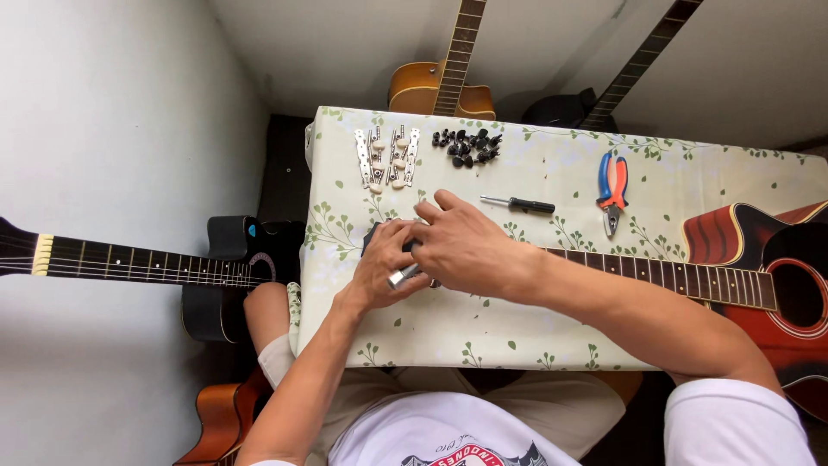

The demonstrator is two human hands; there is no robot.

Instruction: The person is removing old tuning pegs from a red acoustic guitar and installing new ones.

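A red-brown acoustic guitar (759, 285) lies across the table (552, 328), its neck (673, 276) pointing left. Both hands meet over its dark headstock (371, 235), which is mostly hidden. My left hand (384, 267), with a silver ring, grips the headstock from below. My right hand (461, 246) lies over it from above, fingers curled on it. What the fingers touch there cannot be seen.
On the leaf-patterned cloth lie two strips of white-knobbed tuning machines (386, 158), several small black pegs (467, 147), a black screwdriver (519, 204) and red-and-blue pliers (611, 190). Other guitars stand around: black at left (216, 267), brown at back (440, 86), another at bottom left (220, 423).
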